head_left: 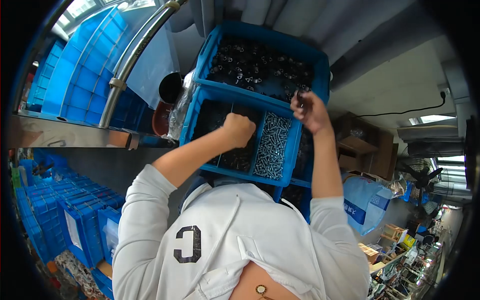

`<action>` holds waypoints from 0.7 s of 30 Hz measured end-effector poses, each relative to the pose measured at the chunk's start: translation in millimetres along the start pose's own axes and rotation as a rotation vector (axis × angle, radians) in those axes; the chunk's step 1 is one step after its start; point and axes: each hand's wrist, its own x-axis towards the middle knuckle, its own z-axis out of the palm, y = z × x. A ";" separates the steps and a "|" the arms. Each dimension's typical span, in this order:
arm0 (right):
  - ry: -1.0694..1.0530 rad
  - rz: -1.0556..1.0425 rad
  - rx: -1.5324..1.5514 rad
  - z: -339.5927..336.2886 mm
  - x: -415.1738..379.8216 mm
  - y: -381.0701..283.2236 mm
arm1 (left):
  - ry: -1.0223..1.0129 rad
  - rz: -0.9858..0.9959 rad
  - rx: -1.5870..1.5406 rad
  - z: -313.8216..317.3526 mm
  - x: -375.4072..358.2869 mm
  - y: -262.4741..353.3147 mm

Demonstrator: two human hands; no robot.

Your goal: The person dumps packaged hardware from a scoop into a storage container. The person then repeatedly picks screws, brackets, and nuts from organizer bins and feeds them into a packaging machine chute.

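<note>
My left hand (239, 131) is above the middle compartment of a blue divided bin (236, 173). Its fingers curl downward in a closed shape, and whatever they pinch is hidden beneath the hand. Small dark parts (235, 161) lie in that compartment. Silver screws (272, 147) fill the compartment on the right. My right hand (316, 116) is raised near the right edge of the bins, its fingers closed on a small black part (300, 99) whose exact kind I cannot make out.
Behind the divided bin stands a larger blue bin (327, 82) with many black pieces (250, 62). A metal pipe frame (131, 60) and stacked blue crates (60, 220) are on the left. Cardboard boxes (362, 145) and a blue-white bag (367, 200) stand on the right.
</note>
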 end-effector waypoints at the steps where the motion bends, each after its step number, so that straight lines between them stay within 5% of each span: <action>1: -0.050 -0.028 0.027 4.1 -14.5 15.4 | -0.003 0.034 -0.121 -15.4 -1.9 -7.9; 7: 0.011 0.008 0.397 24.2 -50.1 107.0 | 0.086 0.410 -0.384 -93.2 -18.8 17.4; 11: 0.086 -0.054 0.512 4.6 -39.5 150.1 | 0.069 0.345 -0.210 -50.8 -5.9 33.3; 16: 0.185 0.048 0.476 22.7 -35.4 140.3 | 0.616 0.254 -0.614 -46.5 -76.2 -7.0; 21: 0.026 0.087 0.320 97.7 1.2 113.6 | 0.689 -0.033 -0.808 -6.5 -167.7 -51.6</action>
